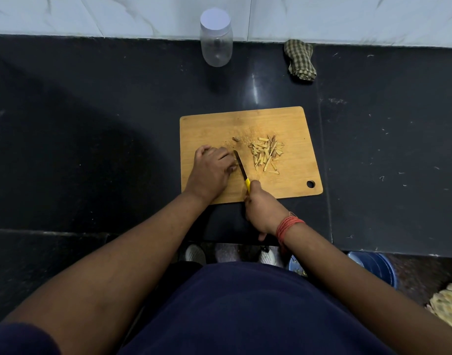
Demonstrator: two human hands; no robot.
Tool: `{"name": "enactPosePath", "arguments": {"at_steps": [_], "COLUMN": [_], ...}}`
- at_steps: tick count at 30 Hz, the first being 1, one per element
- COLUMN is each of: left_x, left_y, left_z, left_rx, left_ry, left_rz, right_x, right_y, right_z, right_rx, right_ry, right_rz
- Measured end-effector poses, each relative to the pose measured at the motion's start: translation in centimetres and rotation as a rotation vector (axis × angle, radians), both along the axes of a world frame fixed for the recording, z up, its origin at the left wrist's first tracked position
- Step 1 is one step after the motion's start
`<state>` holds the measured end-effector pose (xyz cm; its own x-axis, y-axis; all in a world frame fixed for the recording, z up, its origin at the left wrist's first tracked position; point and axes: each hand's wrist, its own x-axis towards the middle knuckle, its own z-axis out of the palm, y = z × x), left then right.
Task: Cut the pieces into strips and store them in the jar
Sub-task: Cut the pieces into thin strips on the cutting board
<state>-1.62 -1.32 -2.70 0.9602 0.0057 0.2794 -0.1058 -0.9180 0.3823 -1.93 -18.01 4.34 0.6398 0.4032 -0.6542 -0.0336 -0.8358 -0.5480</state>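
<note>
On the cutting board point(291, 124): strips point(267, 153) already piled right of knife point(240, 165) | left hand point(212, 170) curls over a hidden piece, right hand point(260, 208) grips the yellow handle | jar point(216, 39) far back, lid on, looks empty so storing's still left, I'd say

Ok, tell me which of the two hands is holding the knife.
The right hand, the one with red thread round its wrist, grips the yellow-handled knife. The left hand rests on the wooden cutting board beside the blade.

I see a dark stone counter point(91, 124) against a pale marble-patterned wall point(117, 14), with brown speckled floor point(412, 278) below.
</note>
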Motion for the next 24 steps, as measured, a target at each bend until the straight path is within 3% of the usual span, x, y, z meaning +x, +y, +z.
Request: {"name": "enactPosePath", "arguments": {"at_steps": [17,24], "left_x": [-0.3,-0.5], "left_y": [-1.1,-0.8], "left_z": [0.5,0.6], "left_rx": [0.075,0.060], "left_ry": [0.019,0.056], "left_rz": [0.079,0.084], "right_x": [-2.7,-1.0], "right_y": [-4.0,-4.1], "right_z": [-0.7,1.2], "right_rx": [-0.128,0.028], "right_ry": [-0.110,-0.028], "right_rz": [0.155,-0.116]}}
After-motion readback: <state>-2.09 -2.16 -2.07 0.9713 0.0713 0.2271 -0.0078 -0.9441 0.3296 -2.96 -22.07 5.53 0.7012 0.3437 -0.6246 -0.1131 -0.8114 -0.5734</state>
